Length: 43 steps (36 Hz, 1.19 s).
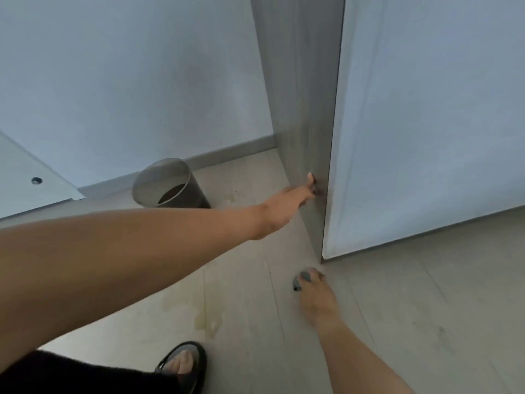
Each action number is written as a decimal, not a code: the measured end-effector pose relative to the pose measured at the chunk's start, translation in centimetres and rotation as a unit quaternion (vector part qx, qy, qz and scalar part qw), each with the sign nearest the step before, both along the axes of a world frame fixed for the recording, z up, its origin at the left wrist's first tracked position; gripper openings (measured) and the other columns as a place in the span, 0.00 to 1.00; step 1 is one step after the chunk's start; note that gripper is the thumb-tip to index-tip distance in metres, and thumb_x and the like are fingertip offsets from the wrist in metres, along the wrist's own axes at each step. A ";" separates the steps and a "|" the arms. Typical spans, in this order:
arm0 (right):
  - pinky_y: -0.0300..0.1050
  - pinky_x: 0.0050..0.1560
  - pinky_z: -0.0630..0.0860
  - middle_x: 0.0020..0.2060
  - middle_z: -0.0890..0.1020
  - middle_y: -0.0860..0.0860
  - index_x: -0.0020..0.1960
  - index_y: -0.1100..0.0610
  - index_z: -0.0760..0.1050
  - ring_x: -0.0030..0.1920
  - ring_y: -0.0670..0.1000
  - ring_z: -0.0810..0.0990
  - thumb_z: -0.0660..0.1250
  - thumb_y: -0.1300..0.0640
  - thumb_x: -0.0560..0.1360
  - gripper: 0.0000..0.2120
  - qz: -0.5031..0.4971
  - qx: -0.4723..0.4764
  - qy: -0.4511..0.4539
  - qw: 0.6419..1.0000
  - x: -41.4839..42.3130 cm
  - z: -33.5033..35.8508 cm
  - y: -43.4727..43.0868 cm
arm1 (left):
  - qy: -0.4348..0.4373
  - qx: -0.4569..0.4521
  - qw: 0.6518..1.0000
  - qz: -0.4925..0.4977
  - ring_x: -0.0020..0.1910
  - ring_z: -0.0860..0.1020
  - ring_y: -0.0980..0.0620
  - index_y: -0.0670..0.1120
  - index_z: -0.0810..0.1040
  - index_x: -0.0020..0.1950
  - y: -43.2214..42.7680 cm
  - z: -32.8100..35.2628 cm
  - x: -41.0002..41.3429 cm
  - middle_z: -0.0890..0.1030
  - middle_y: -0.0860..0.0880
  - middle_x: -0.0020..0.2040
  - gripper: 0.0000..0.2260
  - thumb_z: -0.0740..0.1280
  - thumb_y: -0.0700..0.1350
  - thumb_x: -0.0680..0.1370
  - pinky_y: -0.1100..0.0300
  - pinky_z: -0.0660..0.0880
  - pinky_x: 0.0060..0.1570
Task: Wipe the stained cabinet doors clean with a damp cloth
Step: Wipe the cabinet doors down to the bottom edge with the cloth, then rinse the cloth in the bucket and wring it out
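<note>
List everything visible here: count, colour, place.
cabinet door: 1, white, right
side panel: 1, grey woodgrain, centre
stain: 1, dark, low on side panel near the front edge
cloth: 1, grey, by the cabinet's bottom corner
bin: 1, grey metal, on the floor by the wall
board: 1, white, far left, with a round hole
floor: pale wood, yellowish marks
sandal: 1, black, bottom centre
left hand: touches side panel at stain
right hand: grips cloth

Bare forearms uncovered as far as they show, left hand [287, 207] with a pale, longish thumbnail, right hand [319, 304] bare too, black fuzzy-edged garment [71, 373] low on the body, black strappy open-toe sandal [196, 362], toes showing
</note>
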State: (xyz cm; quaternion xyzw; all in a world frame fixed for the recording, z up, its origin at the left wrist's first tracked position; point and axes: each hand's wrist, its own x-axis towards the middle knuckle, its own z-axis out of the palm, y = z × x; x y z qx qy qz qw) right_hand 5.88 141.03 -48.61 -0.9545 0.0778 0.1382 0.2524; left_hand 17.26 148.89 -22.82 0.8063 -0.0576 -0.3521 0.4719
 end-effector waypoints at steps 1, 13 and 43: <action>0.46 0.70 0.68 0.74 0.64 0.52 0.73 0.56 0.70 0.72 0.56 0.68 0.56 0.61 0.83 0.19 0.025 -0.005 0.032 0.999 -0.5 0.5 0.5 | -0.003 0.005 1.000 0.002 0.65 0.70 0.58 0.69 0.69 0.70 0.1 0.2 -0.4 0.73 0.58 0.65 0.16 0.59 0.55 0.84 0.53 0.67 0.57; 0.45 0.68 0.71 0.78 0.58 0.48 0.78 0.52 0.64 0.75 0.53 0.60 0.54 0.60 0.85 0.22 0.026 -0.124 0.082 0.989 0.4 0.3 0.7 | 0.098 -0.123 0.984 -0.085 0.80 0.60 0.59 0.65 0.64 0.75 2.1 -0.8 2.3 0.65 0.56 0.81 0.17 0.51 0.61 0.87 0.42 0.56 0.77; 0.55 0.48 0.75 0.59 0.79 0.56 0.74 0.47 0.63 0.56 0.61 0.80 0.60 0.56 0.81 0.22 0.311 -0.266 0.122 0.904 36.6 17.1 35.8 | -0.156 0.067 0.980 0.104 0.68 0.76 0.42 0.52 0.67 0.77 42.8 -11.9 25.7 0.78 0.45 0.68 0.29 0.66 0.39 0.76 0.49 0.75 0.67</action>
